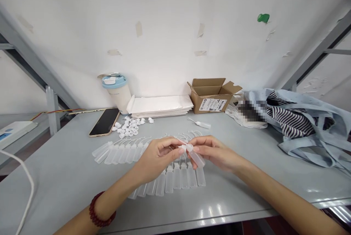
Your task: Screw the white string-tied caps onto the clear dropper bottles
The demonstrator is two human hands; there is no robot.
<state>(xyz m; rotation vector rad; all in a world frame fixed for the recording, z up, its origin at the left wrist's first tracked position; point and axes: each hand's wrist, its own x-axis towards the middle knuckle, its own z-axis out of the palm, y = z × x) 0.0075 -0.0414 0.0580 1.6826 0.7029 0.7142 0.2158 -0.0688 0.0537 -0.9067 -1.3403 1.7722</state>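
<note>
Bottle point(197, 159) near bottle rows point(169, 181), caps point(126, 129) and phone point(105, 122) beyond

Open worktop point(263, 154) lies between the right forearm point(274, 187) and the blue bag point(304, 143), which blocks the far right. Left of the left forearm point(123, 187) is another bare stretch, bordered by a white cable point(30, 176). Low passage beneath the hands is obstructed by the front bottle row point(169, 180) and back bottle row point(123, 153). Behind, the phone point(104, 122), caps point(128, 127), cup point(119, 94), white stack point(161, 106) and cardboard box point(205, 101) crowd the wall side.
</note>
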